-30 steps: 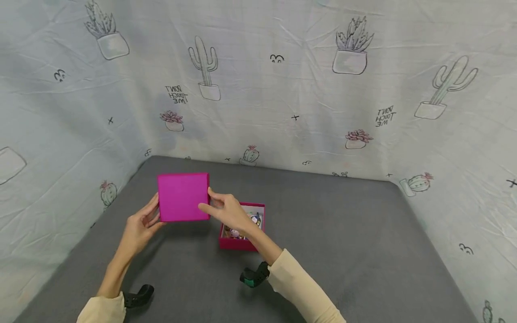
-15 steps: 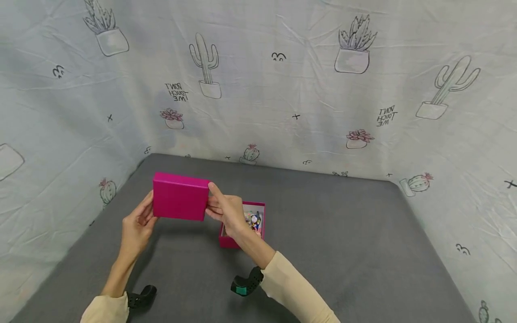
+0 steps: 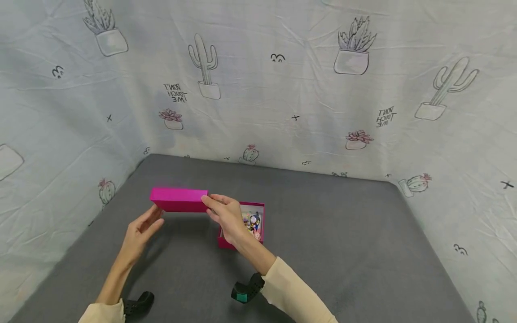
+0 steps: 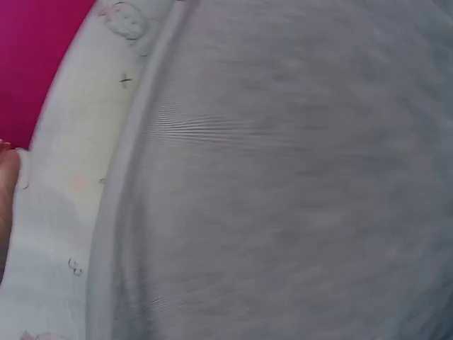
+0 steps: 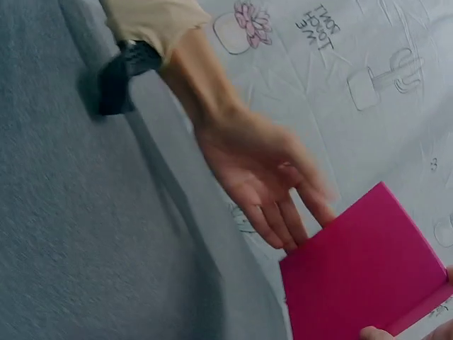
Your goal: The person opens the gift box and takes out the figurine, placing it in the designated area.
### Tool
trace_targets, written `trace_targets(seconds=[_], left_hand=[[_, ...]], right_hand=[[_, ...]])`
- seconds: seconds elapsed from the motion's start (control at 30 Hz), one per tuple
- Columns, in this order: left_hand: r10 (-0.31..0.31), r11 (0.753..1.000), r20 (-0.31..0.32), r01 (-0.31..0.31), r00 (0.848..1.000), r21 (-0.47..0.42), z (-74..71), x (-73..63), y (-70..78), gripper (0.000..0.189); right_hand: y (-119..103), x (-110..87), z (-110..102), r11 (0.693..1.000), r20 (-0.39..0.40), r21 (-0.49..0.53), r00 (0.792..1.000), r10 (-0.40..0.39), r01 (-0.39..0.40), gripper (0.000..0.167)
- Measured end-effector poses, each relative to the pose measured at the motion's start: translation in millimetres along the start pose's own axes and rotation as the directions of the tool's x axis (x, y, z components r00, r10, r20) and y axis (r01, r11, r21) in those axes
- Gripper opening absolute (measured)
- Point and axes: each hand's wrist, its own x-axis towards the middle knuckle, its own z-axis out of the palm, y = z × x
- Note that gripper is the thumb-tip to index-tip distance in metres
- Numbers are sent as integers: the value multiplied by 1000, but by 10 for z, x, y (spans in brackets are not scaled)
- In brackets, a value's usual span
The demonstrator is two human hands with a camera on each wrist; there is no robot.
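A bright pink box lid [image 3: 179, 199] is held up above the left part of the table, its broad face tipped out of sight in the head view. My right hand [image 3: 228, 215] pinches its right end between thumb and fingers. At the other end, my left hand [image 3: 139, 229] touches the lid with extended fingertips, the thumb apart from it; the right wrist view shows this left hand [image 5: 251, 163] too. Below and right of the lid stands an open pink box [image 3: 227, 242], partly hidden by my right hand. Small colourful figures [image 3: 254, 222] lie inside it.
The box stands on a grey cloth-covered table [image 3: 343, 251]. A pale curtain [image 3: 258, 89] with cactus drawings hangs along the back and sides. Black wrist cameras [image 3: 247, 289] sit at both cuffs, low over the table.
The lid has tilted from face-on to nearly edge-on and sunk slightly. My left thumb has come off it, while my right hand has shifted its grip on the right end.
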Motion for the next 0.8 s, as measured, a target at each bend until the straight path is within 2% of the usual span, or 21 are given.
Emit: trace_targets(seconds=[0.07,0.17,0.23,0.3,0.4,0.47,0.57,0.63,0.8], left_hand=[[-14,994,41,18,999,-104,-49,-14,30,47],[-31,978,49,40,998,-204,-100,-12,53,42],[-50,978,24,54,998,-204,-122,-18,58,42],[-82,980,9,82,997,-180,-145,-37,66,44],[-147,982,26,149,989,-116,-198,-74,84,46],[-202,979,45,204,978,-26,-244,-96,108,45],[-278,956,74,268,958,120,-312,-111,137,40],[-314,937,95,292,944,194,-356,-112,159,44],[-365,919,170,325,915,222,-454,-78,175,57]], right_hand=[[38,-28,7,1000,27,-23,999,18,-17,54],[83,-67,22,998,53,-52,998,35,-32,61],[107,-89,22,998,69,-56,997,39,-35,64],[131,-102,17,997,93,-64,995,41,-35,64],[171,-108,5,996,122,-81,991,50,-40,64],[199,-105,1,994,129,-101,990,55,-42,63],[229,-104,14,991,117,-125,991,61,-47,65],[243,-103,38,988,105,-148,993,61,-45,66],[295,-76,123,979,41,-201,998,46,-37,68]])
